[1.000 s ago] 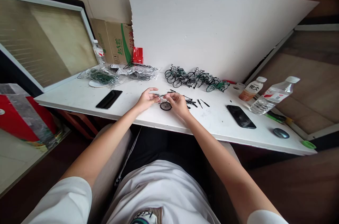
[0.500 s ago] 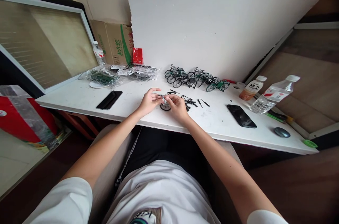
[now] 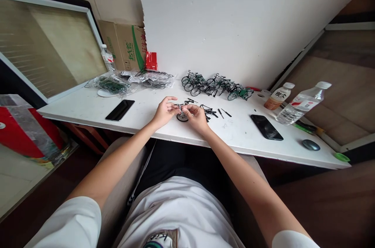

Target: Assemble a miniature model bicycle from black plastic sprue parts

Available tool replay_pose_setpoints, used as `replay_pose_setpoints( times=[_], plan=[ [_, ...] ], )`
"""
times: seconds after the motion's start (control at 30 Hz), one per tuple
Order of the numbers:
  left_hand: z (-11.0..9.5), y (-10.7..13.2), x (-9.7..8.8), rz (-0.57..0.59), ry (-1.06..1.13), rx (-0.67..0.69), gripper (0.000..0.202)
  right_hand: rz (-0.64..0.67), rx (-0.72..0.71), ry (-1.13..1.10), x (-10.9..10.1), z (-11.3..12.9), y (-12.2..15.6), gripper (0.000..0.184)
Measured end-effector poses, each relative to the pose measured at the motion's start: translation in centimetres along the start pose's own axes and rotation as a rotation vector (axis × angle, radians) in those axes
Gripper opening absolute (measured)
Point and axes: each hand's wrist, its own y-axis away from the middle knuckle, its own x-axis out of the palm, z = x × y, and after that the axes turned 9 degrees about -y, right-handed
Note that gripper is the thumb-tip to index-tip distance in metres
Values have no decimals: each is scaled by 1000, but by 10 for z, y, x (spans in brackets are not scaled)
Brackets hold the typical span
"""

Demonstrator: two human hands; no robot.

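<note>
Between my fingertips, near the table's front edge, is a small silvery part (image 3: 180, 108), too small to name. My left hand (image 3: 165, 113) pinches it from the left, its upper fingers raised. From the right, thumb and fingers of my right hand (image 3: 196, 117) close on the same part. A small black wheel (image 3: 182, 118) lies just below the fingertips, partly hidden by my right hand. Behind and right of that hand are black model bicycle parts (image 3: 208, 111). Two thin dark tools (image 3: 226, 113), perhaps screwdrivers, lie farther right.
Several model bicycles (image 3: 216, 86) stand in a row before a white board (image 3: 234, 25). Plastic bags of parts (image 3: 114, 84) lie at the back left. A phone (image 3: 120, 110) is left, another phone (image 3: 266, 127) right, near a large water bottle (image 3: 304, 103) and a dark mouse (image 3: 311, 145).
The silvery part has turned slightly between my fingertips. Both hands otherwise keep their place, and the whole view has shifted a little.
</note>
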Motion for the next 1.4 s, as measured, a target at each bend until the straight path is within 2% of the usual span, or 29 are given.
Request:
replay_pose_setpoints(
  times=[0.33,0.57,0.97,1.4],
  plan=[
    [1,1,1,-32,-21,48,58,-38,-41,64,2,6,3,39],
    [-2,4,3,-64,-57,29,53,-40,-73,119,2,8,4,35],
    [-4,8,6,-93,-135,121,45,-77,-163,152,1,7,5,31],
    [2,8,6,-93,-183,134,46,-46,-88,61,-2,1,3,32]
  ],
)
